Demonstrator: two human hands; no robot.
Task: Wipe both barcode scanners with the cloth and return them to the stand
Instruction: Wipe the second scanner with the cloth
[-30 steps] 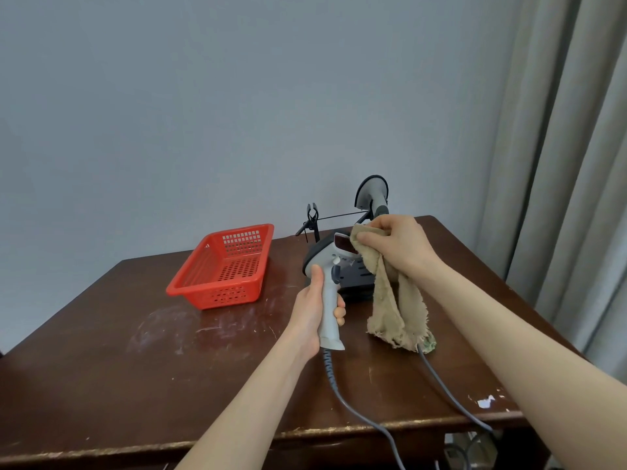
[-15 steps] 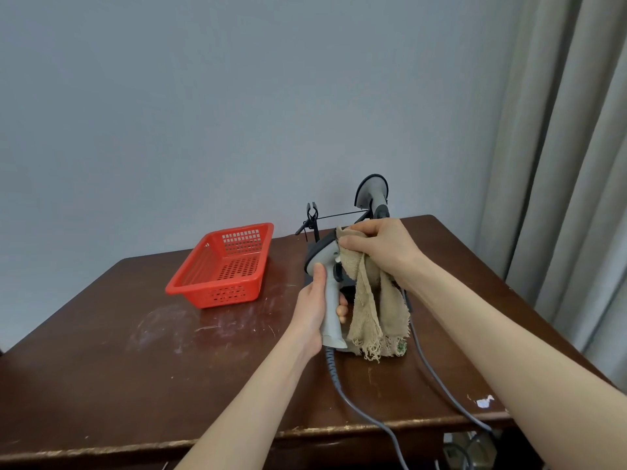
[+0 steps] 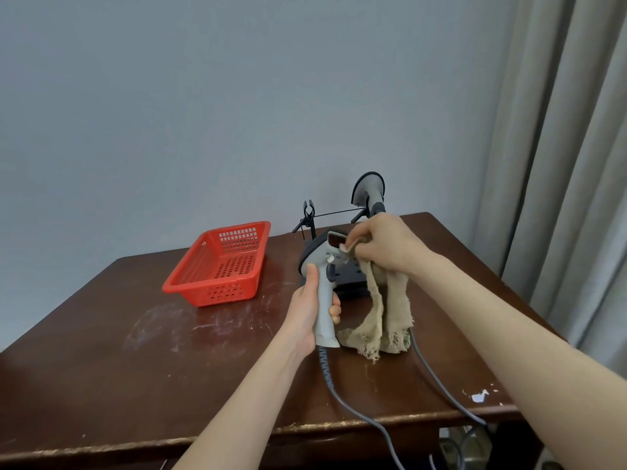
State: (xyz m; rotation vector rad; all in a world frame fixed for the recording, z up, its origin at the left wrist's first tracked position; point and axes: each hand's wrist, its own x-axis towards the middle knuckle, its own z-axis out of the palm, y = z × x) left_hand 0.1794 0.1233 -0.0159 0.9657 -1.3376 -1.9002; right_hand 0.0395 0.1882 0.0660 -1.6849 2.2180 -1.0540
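Above the scuffed tabletop (image 3: 142,361), left hand (image 3: 307,313) fingers wrap the light, rigid scanner (image 3: 322,283) handle, right hand (image 3: 383,247) fingers pinch the limp cloth (image 3: 386,313).

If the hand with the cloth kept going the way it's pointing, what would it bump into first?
Probably the scanner's head: the right hand presses the cloth toward it, leftward, though depth is hard to judge.

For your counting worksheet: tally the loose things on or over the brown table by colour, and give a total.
Red: 1, the red plastic mesh basket
Grey: 1, the light grey handheld barcode scanner
Tan: 1, the frayed tan woven cloth
Total: 3
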